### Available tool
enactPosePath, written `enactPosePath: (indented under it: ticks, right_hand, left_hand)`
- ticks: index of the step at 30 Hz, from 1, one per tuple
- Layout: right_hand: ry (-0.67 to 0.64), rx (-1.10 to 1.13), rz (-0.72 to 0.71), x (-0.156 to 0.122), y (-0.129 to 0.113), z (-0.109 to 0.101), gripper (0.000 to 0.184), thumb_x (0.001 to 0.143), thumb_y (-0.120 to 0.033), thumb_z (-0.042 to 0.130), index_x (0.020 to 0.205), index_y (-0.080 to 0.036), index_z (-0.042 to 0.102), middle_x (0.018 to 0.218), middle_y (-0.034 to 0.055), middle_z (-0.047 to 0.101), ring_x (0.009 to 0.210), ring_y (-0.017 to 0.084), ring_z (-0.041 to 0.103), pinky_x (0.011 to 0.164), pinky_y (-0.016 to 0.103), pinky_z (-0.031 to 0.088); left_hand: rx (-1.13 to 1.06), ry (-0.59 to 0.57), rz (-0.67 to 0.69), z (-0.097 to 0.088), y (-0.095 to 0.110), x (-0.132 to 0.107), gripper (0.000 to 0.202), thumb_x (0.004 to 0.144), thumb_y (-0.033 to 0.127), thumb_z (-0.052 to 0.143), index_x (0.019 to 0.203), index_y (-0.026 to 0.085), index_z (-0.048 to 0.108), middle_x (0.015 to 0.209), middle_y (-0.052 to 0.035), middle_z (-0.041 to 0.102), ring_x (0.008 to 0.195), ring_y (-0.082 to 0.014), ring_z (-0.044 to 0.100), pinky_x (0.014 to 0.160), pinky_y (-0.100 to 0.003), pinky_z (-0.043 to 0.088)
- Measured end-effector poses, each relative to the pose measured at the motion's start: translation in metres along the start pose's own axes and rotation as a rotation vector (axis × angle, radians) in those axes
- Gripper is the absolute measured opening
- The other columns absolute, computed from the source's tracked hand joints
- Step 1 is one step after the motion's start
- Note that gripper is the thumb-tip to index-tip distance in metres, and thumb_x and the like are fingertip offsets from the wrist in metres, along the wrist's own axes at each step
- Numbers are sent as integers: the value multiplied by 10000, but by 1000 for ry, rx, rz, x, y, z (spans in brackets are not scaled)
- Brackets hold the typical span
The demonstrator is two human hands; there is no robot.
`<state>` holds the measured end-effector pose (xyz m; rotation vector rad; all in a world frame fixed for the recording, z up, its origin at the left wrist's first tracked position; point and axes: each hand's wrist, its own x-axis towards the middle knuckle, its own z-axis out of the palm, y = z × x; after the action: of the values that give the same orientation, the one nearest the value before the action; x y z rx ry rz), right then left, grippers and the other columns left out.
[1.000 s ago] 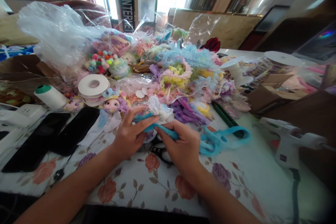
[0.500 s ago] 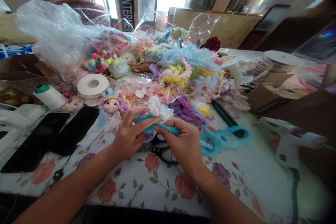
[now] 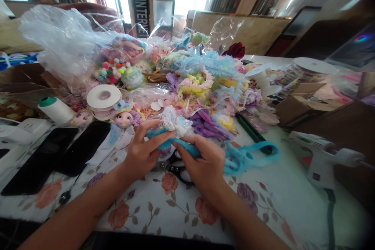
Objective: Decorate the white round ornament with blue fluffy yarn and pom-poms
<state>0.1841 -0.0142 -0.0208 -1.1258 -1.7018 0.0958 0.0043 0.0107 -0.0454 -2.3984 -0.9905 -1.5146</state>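
Note:
Both hands work a fuzzy blue chenille strip (image 3: 249, 154) over the floral tablecloth (image 3: 164, 207). My left hand (image 3: 143, 152) pinches its left end, where a white frilly tuft (image 3: 173, 120) sits on top. My right hand (image 3: 202, 162) is closed round the strip just to the right, and the rest of it trails off in loops toward the right. Black-handled scissors (image 3: 177, 170) lie on the cloth under my hands.
A heap of pastel lace trims and bags (image 3: 202, 78) fills the table behind. A white ribbon spool (image 3: 104, 97), a doll head (image 3: 124, 118), a thread cone (image 3: 57, 109) and two black phones (image 3: 67, 150) lie left. A white glue gun (image 3: 322, 160) stands right.
My right hand has shifted slightly along the blue strip and back. The left hand keeps its pinch. The view has tilted a little.

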Motion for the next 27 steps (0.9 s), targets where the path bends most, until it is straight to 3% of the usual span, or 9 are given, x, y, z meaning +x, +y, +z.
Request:
enactPosePath:
  ticks: [4,13,23,27]
  right_hand:
    - [76,-31,-129,-3,2,1,91,831,-229,708,900,-230,648,719,1,712,569,146,634,570,250,510]
    - [44,78,-95,-1,-3,0,89,833,-146,663,866,-224,636,736,-16,714,578,124,645,576,232,508]
    - [-12,312,221,4,-4,0,86,792,-213,718,739,-201,652,551,-69,552,461,67,451,433,175,357]
    - [-42,387,372,6,-1,1,140,741,-277,762,692,-198,656,533,-63,534,466,74,430,428,181,347]
  left_hand:
    - [-9,17,20,0,-1,-1,514,835,-13,514,1242,277,633,1261,-86,520,1184,-244,538,1001,-388,498]
    - [-32,45,50,1,0,-1,557,832,-20,516,1279,301,602,1252,-88,514,1230,-268,529,1021,-420,491]
    - [-36,32,54,0,-1,-1,561,811,-57,496,1245,275,627,1256,-92,504,1230,-255,512,1034,-417,467]
    - [-30,13,40,-1,1,0,550,819,-39,498,1246,285,622,1250,-86,510,1212,-248,520,1005,-398,491]
